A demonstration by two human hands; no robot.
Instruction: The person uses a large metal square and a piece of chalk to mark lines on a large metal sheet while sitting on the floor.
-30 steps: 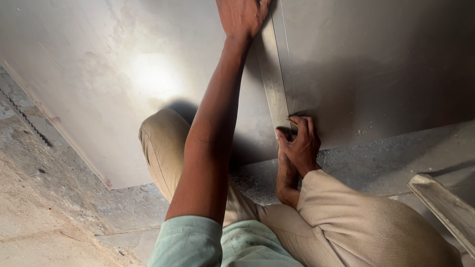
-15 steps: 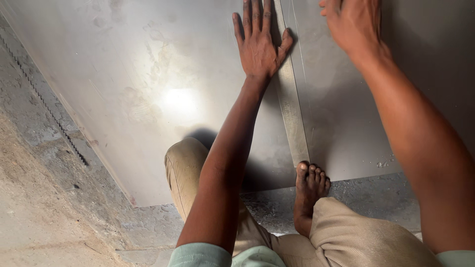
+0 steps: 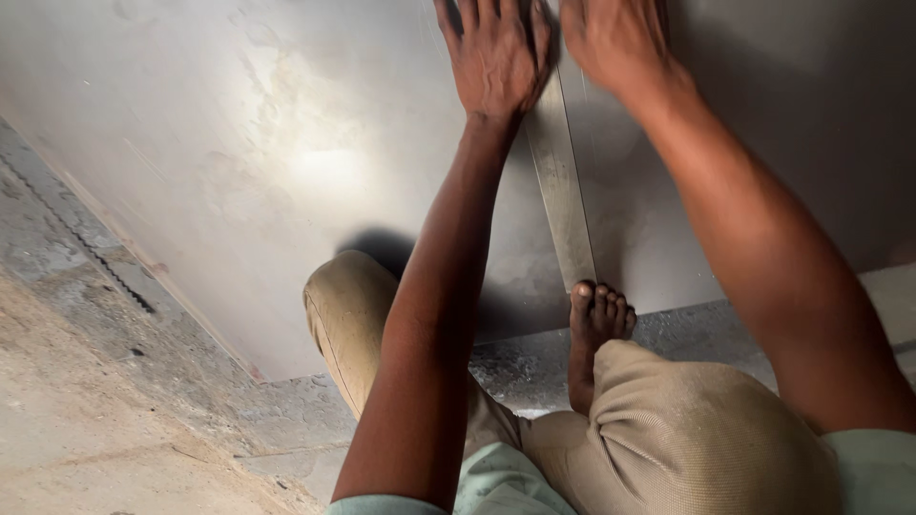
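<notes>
The left hand [image 3: 496,57] lies flat, with the fingers spread apart, on a large grey sheet [image 3: 239,172] that covers most of the floor. It holds nothing; the palm only presses on the sheet, just beside a long metal strip [image 3: 563,210]. The thumb side of this hand touches the top part of the strip. The right hand [image 3: 615,38] is also flat and not closed on anything, and it rests on the other side of the strip, near the upper edge of the view; its fingertips are cut off by the frame. The strip lies straight on the sheet and runs from between the two hands down to the person's bare foot [image 3: 596,324], which stands at its lower end. The person squats, with both knees in beige trousers [image 3: 687,439] and a pale green shirt at the bottom of the view.

No container can be seen. The sheet is smooth and a little shiny, with a bright spot of reflected light. At the left, beside its edge, there is a rough concrete floor [image 3: 86,410], dusty and grey, with a dark toothed line across it.
</notes>
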